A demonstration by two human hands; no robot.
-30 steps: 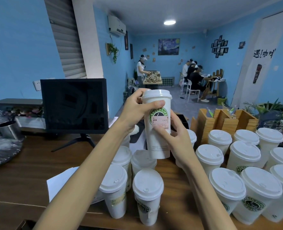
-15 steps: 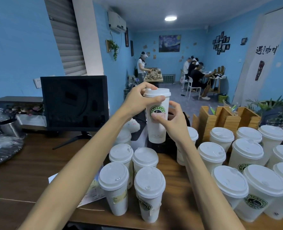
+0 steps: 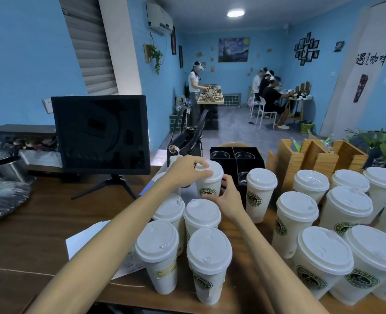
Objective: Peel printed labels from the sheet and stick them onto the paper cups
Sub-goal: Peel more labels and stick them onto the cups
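A white lidded paper cup [image 3: 211, 177] with a green round logo stands low at the back of a cluster of lidded cups [image 3: 201, 216] on the wooden counter. My left hand [image 3: 185, 172] grips its lid and rim from the left. My right hand [image 3: 225, 196] holds its lower body from the right, fingers curled round it. The white label sheet [image 3: 85, 240] lies on the counter under my left forearm, partly hidden behind the front cups. Two front cups [image 3: 159, 254] carry small labels.
Many more lidded cups [image 3: 343, 214] crowd the right side. A black monitor [image 3: 100, 134] on a stand is at the left, a black compartment tray [image 3: 237, 159] and wooden holders [image 3: 312, 159] behind, a handbag [image 3: 187, 141] beyond. People work at tables far back.
Both hands lowered the held cup from chest height down and away, to the back of the left cluster of cups. The view tilted downward with it.
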